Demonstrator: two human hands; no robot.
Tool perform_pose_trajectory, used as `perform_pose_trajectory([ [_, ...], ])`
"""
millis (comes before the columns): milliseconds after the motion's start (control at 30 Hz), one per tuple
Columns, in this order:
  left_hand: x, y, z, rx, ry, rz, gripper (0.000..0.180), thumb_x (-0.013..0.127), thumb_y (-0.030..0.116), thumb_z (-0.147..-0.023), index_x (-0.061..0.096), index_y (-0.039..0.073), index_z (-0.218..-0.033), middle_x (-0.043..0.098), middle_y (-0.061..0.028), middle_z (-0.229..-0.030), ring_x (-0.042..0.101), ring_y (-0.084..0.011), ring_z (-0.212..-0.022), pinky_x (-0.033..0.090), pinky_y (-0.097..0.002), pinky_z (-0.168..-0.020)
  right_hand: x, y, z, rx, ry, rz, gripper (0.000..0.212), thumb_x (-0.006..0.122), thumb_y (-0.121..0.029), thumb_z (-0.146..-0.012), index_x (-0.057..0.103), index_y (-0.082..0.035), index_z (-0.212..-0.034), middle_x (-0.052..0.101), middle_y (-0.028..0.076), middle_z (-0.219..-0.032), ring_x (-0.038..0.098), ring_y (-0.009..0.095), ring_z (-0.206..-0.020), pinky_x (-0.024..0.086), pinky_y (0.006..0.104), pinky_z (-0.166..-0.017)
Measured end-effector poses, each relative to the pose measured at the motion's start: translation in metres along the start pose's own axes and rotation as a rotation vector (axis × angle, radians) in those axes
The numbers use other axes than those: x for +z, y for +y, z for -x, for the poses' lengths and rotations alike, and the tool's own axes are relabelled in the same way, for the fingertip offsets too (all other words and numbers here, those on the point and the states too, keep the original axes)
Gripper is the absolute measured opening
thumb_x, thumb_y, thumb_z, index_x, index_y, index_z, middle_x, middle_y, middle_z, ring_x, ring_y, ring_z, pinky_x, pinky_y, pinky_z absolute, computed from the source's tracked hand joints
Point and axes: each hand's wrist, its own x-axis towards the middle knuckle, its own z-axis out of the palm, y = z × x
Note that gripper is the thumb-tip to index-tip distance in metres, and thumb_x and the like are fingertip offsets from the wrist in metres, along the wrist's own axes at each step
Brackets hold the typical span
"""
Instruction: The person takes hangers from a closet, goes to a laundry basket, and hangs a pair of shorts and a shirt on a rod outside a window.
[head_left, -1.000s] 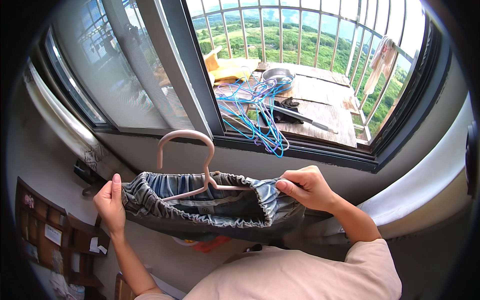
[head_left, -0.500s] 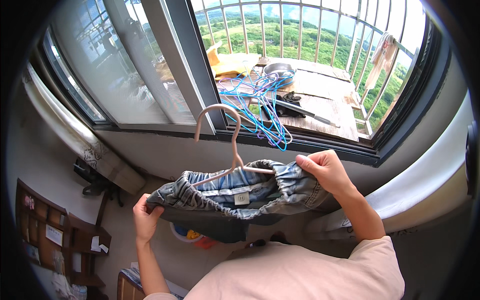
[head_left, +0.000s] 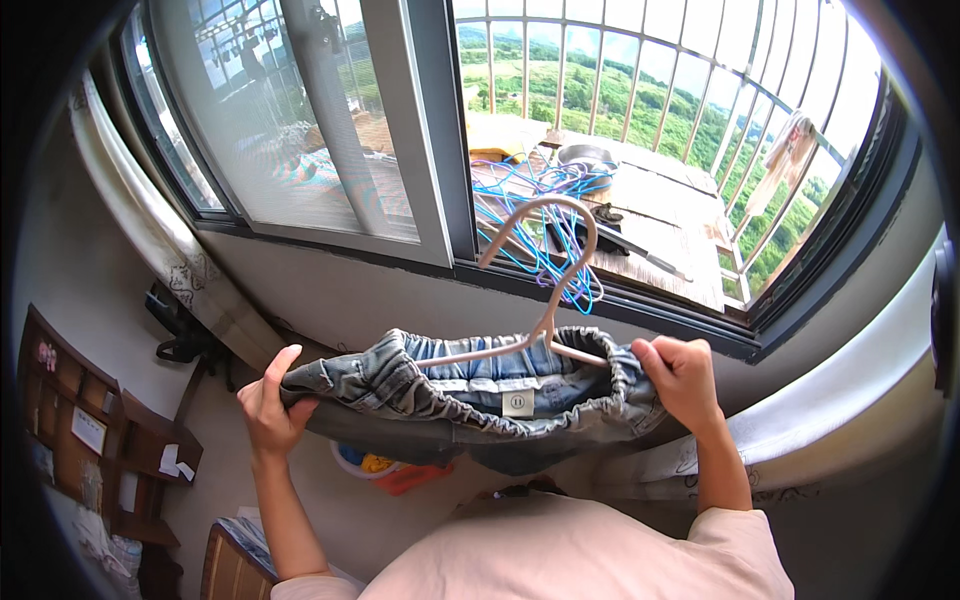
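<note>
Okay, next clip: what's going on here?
Someone's left hand and right hand grip opposite sides of an elastic-waisted denim garment. A pale pink hanger sits in its open waist, hook pointing up. Ahead, tangled blue and purple hangers lie at the open window.

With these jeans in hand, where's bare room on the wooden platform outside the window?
Bare planks show right of the metal basin, above the grey rod. Left of that it's crowded: yellow cloth, tangled hangers, a black item.
</note>
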Motion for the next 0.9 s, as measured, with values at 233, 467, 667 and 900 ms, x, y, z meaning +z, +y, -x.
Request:
perform_pose_trajectory([
  [233,0.002,0.021,-0.008,-0.038,-0.2,-0.068,0.052,0.067,0.051,-0.065,0.054,0.005,-0.085,0.055,-0.0068,-0.07,0.057,-0.027,-0.061,0.044,-0.0351,-0.054,0.018,-0.001,0.006,0.1,-0.021,-0.295,0.035,0.058,-0.016,-0.087,0.049,0.001,-0.058,0.03,0.002,-0.047,0.025,0.007,-0.045,0.023,0.0253,-0.039],
  [467,0.017,0.041,-0.003,-0.322,-0.287,0.289,0.024,0.072,0.021,-0.067,0.058,0.003,-0.074,0.054,-0.0072,-0.066,0.052,-0.0265,-0.06,0.041,-0.0336,-0.055,0.014,-0.002,0.004,0.134,0.057,-0.369,0.041,0.057,-0.02,-0.088,0.043,0.0,-0.055,0.027,-0.001,-0.051,0.023,0.005,-0.05,0.02,0.0244,-0.041],
  [667,-0.01,0.056,-0.031,-0.411,-0.114,0.448,0.018,0.074,0.007,-0.066,0.059,0.0,-0.071,0.055,-0.004,-0.06,0.05,-0.0117,-0.054,0.038,-0.0234,-0.051,0.002,0.017,-0.006,0.025,0.378,-0.195,0.037,0.063,-0.02,-0.085,0.048,0.001,-0.059,0.03,-0.002,-0.05,0.026,0.005,-0.05,0.021,0.0232,-0.041],
  [900,-0.021,0.052,-0.027,-0.603,-0.066,0.552,0.02,0.073,0.008,-0.072,0.056,0.0,-0.076,0.048,0.0048,-0.065,0.04,-0.0024,-0.061,0.032,-0.0159,-0.054,0.005,0.044,0.002,0.124,0.379,-0.692,0.027,0.061,-0.028,-0.085,0.058,-0.002,-0.094,0.058,0.0,-0.072,0.05,0.005,-0.063,0.039,0.0178,-0.056],
])
